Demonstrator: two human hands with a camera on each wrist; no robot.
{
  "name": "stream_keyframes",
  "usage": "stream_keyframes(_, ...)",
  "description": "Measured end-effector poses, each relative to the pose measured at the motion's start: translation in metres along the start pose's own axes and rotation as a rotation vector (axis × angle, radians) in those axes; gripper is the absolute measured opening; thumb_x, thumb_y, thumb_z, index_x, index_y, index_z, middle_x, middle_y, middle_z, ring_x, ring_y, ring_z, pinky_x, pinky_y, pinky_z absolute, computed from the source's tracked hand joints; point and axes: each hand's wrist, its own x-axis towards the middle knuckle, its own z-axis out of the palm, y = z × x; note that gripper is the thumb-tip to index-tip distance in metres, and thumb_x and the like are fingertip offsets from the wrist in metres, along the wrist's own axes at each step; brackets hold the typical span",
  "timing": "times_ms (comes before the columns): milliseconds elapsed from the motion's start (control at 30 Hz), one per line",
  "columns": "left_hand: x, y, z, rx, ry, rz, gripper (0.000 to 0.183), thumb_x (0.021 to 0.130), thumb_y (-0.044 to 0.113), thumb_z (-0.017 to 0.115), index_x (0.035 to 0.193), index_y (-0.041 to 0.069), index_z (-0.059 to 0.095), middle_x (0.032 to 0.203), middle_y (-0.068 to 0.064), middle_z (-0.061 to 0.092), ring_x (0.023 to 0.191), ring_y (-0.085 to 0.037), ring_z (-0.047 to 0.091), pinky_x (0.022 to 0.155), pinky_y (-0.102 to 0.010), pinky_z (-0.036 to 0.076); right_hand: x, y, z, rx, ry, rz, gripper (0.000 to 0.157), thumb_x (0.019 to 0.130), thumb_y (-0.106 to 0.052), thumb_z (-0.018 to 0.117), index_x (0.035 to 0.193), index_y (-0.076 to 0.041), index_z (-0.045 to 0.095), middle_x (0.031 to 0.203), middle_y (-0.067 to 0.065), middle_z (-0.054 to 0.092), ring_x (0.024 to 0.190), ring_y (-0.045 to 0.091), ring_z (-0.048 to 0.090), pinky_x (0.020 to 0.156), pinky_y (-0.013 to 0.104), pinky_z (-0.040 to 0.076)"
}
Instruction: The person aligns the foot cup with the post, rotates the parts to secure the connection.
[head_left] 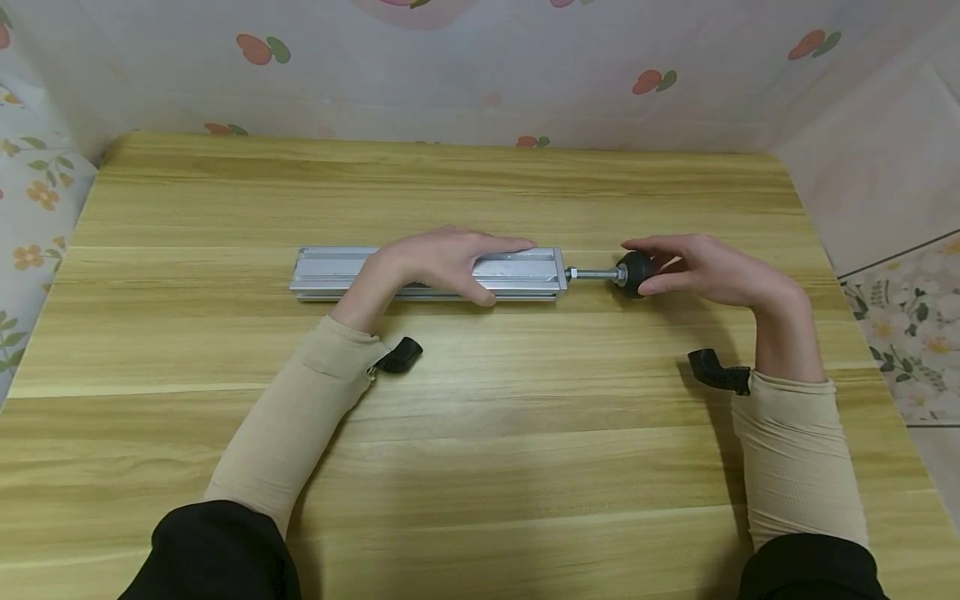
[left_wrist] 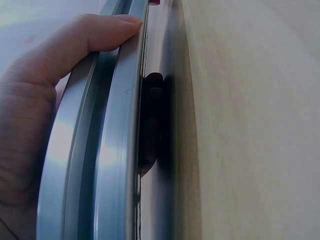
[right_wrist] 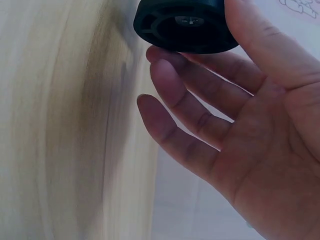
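Observation:
A grooved aluminium profile [head_left: 517,268] lies crosswise in the head view, with a plate at its right end. My left hand [head_left: 442,260] grips it from above, thumb on the near side; in the left wrist view, fingertips [left_wrist: 152,95] show beneath its edge, close over the table. A threaded rod [head_left: 596,274] with nuts runs out of the end plate to a round black levelling foot [head_left: 637,273]. My right hand [head_left: 712,268] pinches this foot between thumb and fingers. The right wrist view shows the hollow underside of the foot [right_wrist: 187,30], with the lower fingers loosely bent below it.
The wood-grain table [head_left: 525,467] extends on all sides of the profile. A curtain with fruit prints [head_left: 450,75] hangs behind its far edge. Black curved camera mounts [head_left: 401,356] stick out from both sleeves, close over the tabletop.

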Motion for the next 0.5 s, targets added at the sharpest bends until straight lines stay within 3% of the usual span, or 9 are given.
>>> stream_keyframes(200, 0.0001, -0.0004, 0.0003, 0.003, 0.006, 0.001, 0.091, 0.082, 0.039, 0.068, 0.162, 0.043, 0.025, 0.162, 0.014, 0.041, 0.117, -0.016, 0.050, 0.108, -0.039, 0.042, 0.0025, -0.0003, 0.0010, 0.077, -0.008, -0.011, 0.074, 0.089, -0.023, 0.080, 0.153, -0.011, 0.045, 0.149, 0.011, 0.053, 0.126, 0.033, 0.059, 0.093, 0.020, 0.049)
stream_keyframes(500, -0.0004, 0.0008, -0.0001, -0.004, 0.009, -0.005, 0.091, 0.081, 0.039, 0.069, 0.162, 0.044, 0.026, 0.160, 0.014, 0.044, 0.117, -0.016, 0.050, 0.107, -0.038, 0.042, 0.0067, -0.0062, 0.0045, 0.148, 0.017, 0.029, 0.078, 0.079, -0.016, 0.088, 0.142, -0.005, 0.042, 0.140, 0.014, 0.051, 0.125, 0.037, 0.058, 0.095, 0.027, 0.053)
